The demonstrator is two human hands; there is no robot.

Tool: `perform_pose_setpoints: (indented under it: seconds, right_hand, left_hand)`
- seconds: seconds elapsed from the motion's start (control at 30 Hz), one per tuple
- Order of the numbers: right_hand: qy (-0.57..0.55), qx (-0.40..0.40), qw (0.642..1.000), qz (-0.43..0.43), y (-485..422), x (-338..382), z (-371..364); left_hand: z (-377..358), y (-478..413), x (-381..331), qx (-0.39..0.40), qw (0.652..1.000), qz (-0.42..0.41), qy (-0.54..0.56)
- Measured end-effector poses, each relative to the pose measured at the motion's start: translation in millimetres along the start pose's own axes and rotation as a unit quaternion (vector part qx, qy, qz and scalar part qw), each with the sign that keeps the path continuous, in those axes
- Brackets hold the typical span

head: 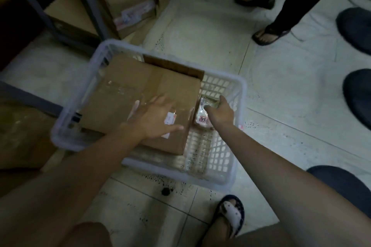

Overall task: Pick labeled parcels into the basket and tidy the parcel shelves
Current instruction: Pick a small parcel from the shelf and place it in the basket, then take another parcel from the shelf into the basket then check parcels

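Loading the white basket point(240, 86) on the floor looks like the step in hand. It sits just below the shelf point(88, 2), where more taped cartons point(128, 0) wait. A large cardboard box point(128, 94) fills most of the basket, taped along its seam, with a small white label near its front edge. Beside it, close to the basket's right wall, lies a small packet point(201, 119) in clear wrap with a pink label. The left hand point(154, 118) rests on the box, fingers spread and released; the right hand point(221, 110) grasps the packet's far end. Next, probably: let the packet go, lift both hands clear — then back to the shelf.
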State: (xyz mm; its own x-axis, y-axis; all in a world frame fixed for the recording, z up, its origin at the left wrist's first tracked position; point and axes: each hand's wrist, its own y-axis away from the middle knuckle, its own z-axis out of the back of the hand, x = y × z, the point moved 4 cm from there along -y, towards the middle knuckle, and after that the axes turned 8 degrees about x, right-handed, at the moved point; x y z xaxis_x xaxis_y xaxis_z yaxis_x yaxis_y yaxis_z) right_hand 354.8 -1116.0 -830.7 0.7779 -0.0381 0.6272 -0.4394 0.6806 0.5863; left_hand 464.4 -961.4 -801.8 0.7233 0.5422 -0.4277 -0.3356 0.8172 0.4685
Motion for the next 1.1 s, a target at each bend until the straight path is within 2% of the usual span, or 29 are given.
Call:
perform_pose_setpoints:
  seconds: [0.1, 0.23, 0.43, 0.57, 0.77, 0.9, 1.0, 1.1]
  right_hand:
    - [0.008, -0.006, 0.997, 0.081, 59, 59, 39]
    - [-0.008, 0.038, 0.992, 0.122, 143, 150, 87]
    - [0.100, 0.086, 0.950, 0.282, 269, 335, 155]
    - [0.163, 0.128, 0.880, 0.427, 369, 460, 179]
    - [0.191, 0.136, 0.737, 0.634, 545, 599, 214]
    - [0.164, 0.135, 0.652, 0.728, 657, 634, 222]
    - [0.136, 0.165, 0.602, 0.769, 733, 635, 211]
    - [0.096, 0.208, 0.561, 0.795, 798, 618, 188]
  left_hand:
    - [65, 55, -27, -0.089, 0.996, 0.023, 0.009]
    - [145, 144, -73, -0.123, 0.989, 0.075, -0.045]
    - [287, 289, -136, -0.199, 0.969, 0.136, -0.061]
    - [391, 384, -167, -0.278, 0.936, 0.204, -0.066]
    - [512, 533, -233, -0.455, 0.839, 0.294, -0.051]
    - [524, 638, -275, -0.549, 0.764, 0.335, -0.053]
    - [515, 719, -294, -0.572, 0.725, 0.378, -0.062]
    - [500, 803, -303, -0.598, 0.668, 0.440, -0.057]
